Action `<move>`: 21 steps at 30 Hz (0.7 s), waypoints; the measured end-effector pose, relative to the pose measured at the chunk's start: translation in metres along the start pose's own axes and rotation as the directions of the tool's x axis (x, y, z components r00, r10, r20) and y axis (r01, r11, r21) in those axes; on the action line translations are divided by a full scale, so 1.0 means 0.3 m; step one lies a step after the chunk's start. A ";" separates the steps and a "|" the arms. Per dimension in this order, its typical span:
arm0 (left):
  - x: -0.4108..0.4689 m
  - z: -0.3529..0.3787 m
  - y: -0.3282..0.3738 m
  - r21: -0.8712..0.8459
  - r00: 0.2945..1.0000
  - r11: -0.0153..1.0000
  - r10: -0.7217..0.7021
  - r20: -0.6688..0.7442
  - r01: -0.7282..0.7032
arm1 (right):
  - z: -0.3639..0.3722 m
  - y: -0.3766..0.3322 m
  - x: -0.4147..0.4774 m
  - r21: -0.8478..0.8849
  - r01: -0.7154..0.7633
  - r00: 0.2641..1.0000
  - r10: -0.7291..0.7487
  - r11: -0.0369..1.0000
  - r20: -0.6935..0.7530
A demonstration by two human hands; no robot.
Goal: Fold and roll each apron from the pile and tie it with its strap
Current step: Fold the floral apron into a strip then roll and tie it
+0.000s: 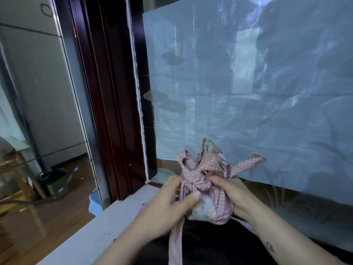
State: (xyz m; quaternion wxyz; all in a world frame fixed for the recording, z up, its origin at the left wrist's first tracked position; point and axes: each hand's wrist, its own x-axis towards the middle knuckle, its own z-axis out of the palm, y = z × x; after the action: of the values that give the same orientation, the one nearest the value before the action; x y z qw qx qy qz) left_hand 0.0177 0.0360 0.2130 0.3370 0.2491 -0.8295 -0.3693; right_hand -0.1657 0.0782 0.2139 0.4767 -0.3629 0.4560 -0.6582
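Soft dotted-pink apron point(215, 197) roll w/ knotted strap point(198, 178), both hands.

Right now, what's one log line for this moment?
step: tying knot | apron: rolled, held up | left hand: pinches strap at knot | right hand: grips apron | strap end: hangs down
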 end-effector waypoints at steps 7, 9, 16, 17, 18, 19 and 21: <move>0.061 -0.119 0.036 -0.259 0.951 0.916 -0.285 0.120 0.307 | -0.001 -0.005 0.002 -0.171 0.006 1.000 -0.003 0.985 0.018; 0.062 -0.097 0.040 -0.335 0.959 0.900 -0.252 0.128 0.281 | 0.009 -0.007 0.000 -0.191 0.038 0.998 -0.029 0.981 0.049; 0.098 -0.090 0.035 0.086 0.911 0.996 0.021 -0.412 0.016 | 0.018 -0.039 -0.006 -0.135 0.066 0.987 -0.044 0.989 0.157; 0.102 -0.092 0.041 0.040 0.894 0.999 0.003 -0.449 0.017 | 0.021 -0.043 -0.001 -0.144 0.068 0.984 -0.043 0.987 0.173; 0.109 -0.098 0.041 -0.081 0.883 0.996 -0.061 -0.465 0.026 | 0.024 -0.048 0.001 -0.163 0.070 0.982 -0.040 0.984 0.184; 0.115 -0.106 0.042 -0.268 0.893 0.963 -0.150 -0.425 0.033 | 0.024 -0.048 0.003 -0.180 0.074 0.981 -0.038 0.981 0.192; 0.126 -0.121 0.041 -0.623 0.921 0.778 -0.300 -0.248 0.085 | 0.013 -0.042 0.003 -0.173 0.076 0.979 -0.041 0.982 0.197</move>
State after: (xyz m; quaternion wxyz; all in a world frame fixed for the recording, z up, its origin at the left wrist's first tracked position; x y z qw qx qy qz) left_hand 0.0182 0.0023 0.2550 0.4935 0.2728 -0.5696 -0.5980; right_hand -0.1660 0.0780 0.2270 0.4644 -0.4798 0.4543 -0.5897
